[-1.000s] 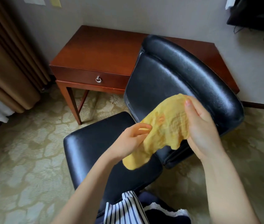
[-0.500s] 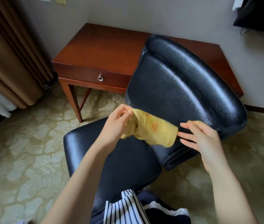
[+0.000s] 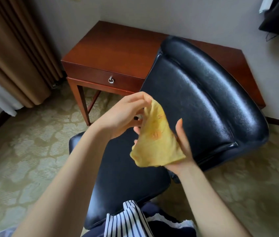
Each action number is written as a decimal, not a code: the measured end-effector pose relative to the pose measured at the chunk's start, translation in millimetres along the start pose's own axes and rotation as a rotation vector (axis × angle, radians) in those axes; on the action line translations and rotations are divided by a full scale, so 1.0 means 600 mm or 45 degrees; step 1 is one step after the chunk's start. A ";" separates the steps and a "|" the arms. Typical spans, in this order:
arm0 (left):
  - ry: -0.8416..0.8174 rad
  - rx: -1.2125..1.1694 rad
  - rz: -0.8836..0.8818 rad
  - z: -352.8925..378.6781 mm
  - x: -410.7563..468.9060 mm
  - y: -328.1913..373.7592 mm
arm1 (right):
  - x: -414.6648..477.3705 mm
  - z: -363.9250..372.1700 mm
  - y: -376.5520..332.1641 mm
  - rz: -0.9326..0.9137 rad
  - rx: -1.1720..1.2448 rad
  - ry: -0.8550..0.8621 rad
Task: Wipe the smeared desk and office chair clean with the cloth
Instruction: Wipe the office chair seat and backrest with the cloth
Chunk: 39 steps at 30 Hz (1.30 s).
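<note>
Cloth (image 3: 157,142) in left hand (image 3: 121,115), over chair (image 3: 203,100)

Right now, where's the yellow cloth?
The yellow cloth is mid-frame in the head view, over the black chair's seat and in front of its backrest; the left hand pinches its top and it lies across the right hand.

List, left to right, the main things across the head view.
Brown curtain → left hand → yellow cloth → right hand → black chair backrest.
</note>
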<state>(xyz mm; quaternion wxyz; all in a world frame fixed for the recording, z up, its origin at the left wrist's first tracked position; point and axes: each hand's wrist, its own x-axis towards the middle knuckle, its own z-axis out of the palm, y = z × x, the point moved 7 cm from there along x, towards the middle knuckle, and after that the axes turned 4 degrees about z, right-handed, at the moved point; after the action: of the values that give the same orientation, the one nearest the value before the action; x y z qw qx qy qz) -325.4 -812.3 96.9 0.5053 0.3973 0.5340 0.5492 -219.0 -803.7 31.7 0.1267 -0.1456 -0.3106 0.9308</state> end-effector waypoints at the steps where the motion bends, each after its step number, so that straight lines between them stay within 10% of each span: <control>1: 0.124 0.186 0.019 -0.016 0.001 -0.003 | 0.004 0.002 0.020 0.060 0.119 -0.036; 5: 0.508 0.857 0.096 -0.060 -0.010 -0.010 | 0.003 -0.008 0.080 0.127 0.204 -0.034; 15: 0.424 0.500 -0.184 -0.115 -0.053 -0.128 | -0.025 -0.067 0.052 -0.044 0.365 0.604; 22: 0.246 0.372 -0.248 -0.106 -0.019 -0.168 | -0.029 -0.076 -0.074 -0.267 -0.160 1.273; 27: 0.193 0.350 -0.237 -0.098 0.016 -0.167 | -0.003 -0.065 -0.228 -0.612 -1.007 1.575; 31: 0.297 0.315 -0.261 -0.121 0.036 -0.182 | 0.079 -0.059 -0.323 -0.661 -2.414 1.881; 39: 0.611 0.289 -0.348 -0.169 0.091 -0.241 | 0.364 -0.164 -0.308 -0.409 -3.685 1.178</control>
<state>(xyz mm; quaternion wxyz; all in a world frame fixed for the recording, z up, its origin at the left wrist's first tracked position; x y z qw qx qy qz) -414.9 -789.5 -63.1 0.3862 0.2345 0.7449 0.4910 -360.1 -536.1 28.0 0.0596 -0.3751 -0.8712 -0.3111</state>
